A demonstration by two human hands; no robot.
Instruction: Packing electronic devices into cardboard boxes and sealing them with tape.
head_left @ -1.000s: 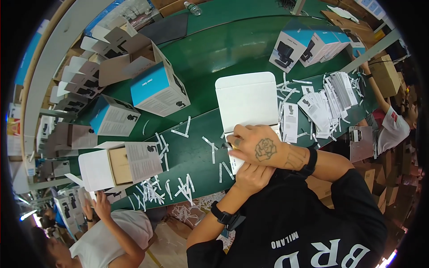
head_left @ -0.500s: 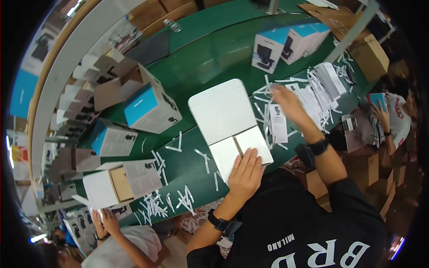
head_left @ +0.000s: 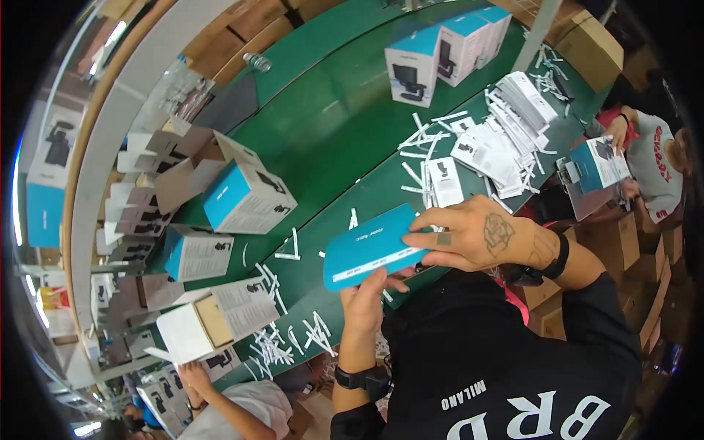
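In front of me is a cardboard box with a blue lid panel [head_left: 370, 238], tilted, a white strip running along its near edge. My left hand [head_left: 364, 297] grips the near edge from below, its thumb on the panel's rim and its other fingers mostly hidden. My right hand [head_left: 466, 235] is closed on the right end, thumb and fingers pinching the lid. The box's body below the panel is mostly hidden. Just beyond my right hand lies a printed white leaflet [head_left: 445, 182] among paper strips.
Stacked leaflets [head_left: 521, 110] lie at the right. Finished-looking blue-topped boxes [head_left: 412, 70] stand at the back, and an open-flapped box [head_left: 253, 194] at the left. One co-worker handles an open box [head_left: 194, 330] at lower left; another holds a blue box [head_left: 600, 163] at far right.
The box's open white lid has come down, so its blue outside now shows. My right hand has come back from the leaflets to the box, and my left has shifted to its near edge.
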